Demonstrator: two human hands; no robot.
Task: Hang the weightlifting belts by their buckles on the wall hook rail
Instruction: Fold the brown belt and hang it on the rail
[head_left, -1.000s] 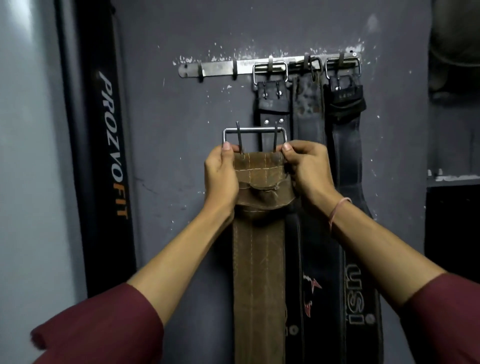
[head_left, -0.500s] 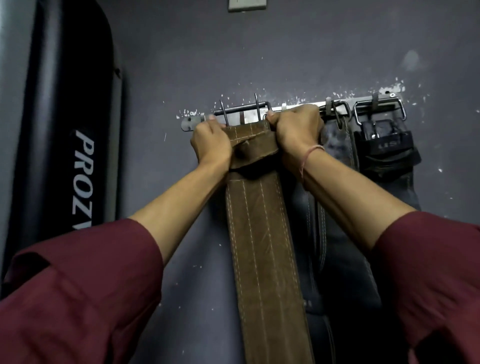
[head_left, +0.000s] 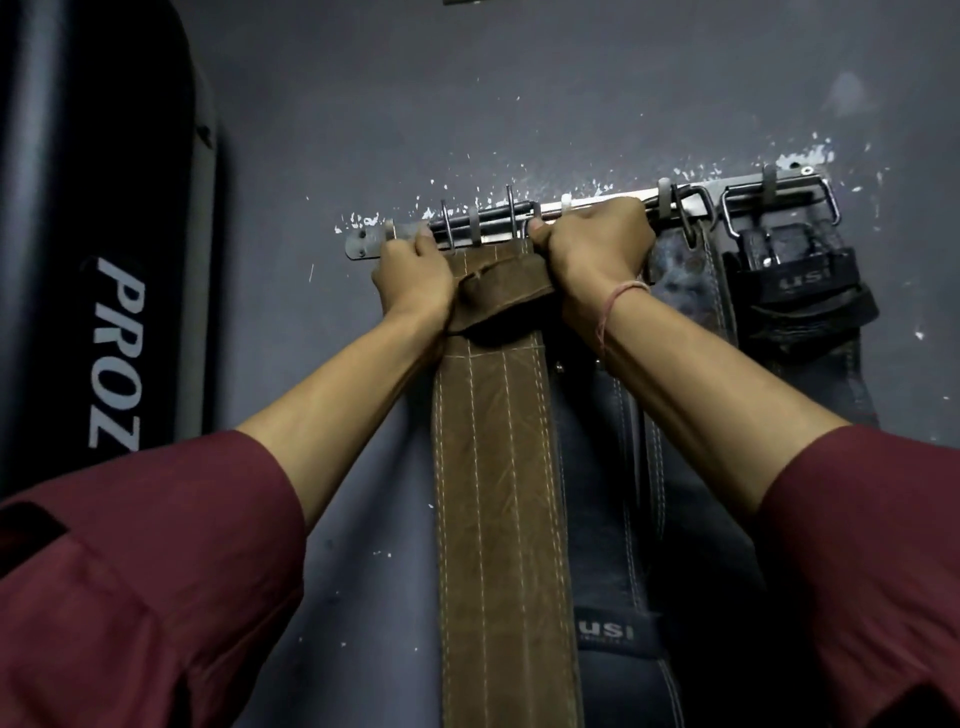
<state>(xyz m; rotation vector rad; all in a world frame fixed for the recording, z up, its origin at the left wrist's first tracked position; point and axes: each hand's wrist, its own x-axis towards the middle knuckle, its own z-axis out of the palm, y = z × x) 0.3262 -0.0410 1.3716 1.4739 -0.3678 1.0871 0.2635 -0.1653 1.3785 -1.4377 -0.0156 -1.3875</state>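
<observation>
Just right of brown belt (head_left: 493, 441), dark belts (head_left: 800, 283)

Lower end of brown belt (head_left: 498, 467) past bottom edge; buckle of dark belt (head_left: 597, 467) behind right hand (head_left: 592, 249).

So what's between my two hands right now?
The buckle end of the brown belt, in the head view; the left hand and right hand grip its edges.

A black pad (head_left: 104, 218) lettered "PROZ" stands left against the grey wall (head_left: 363, 104).
</observation>
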